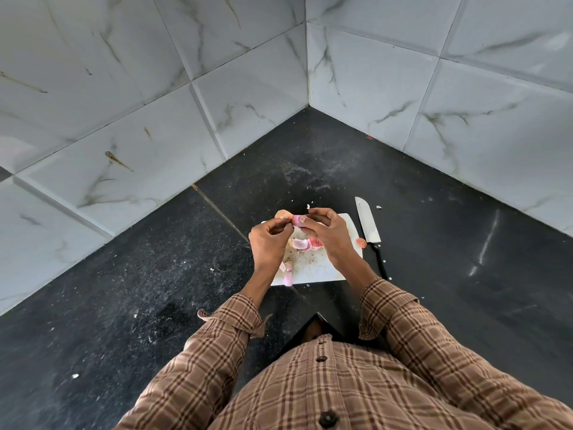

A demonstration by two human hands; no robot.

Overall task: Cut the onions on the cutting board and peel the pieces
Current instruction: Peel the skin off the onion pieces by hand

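Nearest, peeled pieces [288,276] lie at the cutting board's [313,271] near-left edge. Above the board, the right hand [325,234] pinches an onion piece [298,220] while the left hand [269,240] grips its skin. Right of the board, the knife [369,229] points far; bare counter [310,162] beyond.

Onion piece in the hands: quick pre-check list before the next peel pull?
1. Onion piece held in right hand: ok.
2. Left hand pinching the skin at the piece: cannot tell, fingertips hide it.
3. Hands over the cutting board: ok.
4. Knife set down on the counter, right of the board, clear of both hands: ok.
5. Board free of scraps: not ok, peels and cut pieces lie on it.
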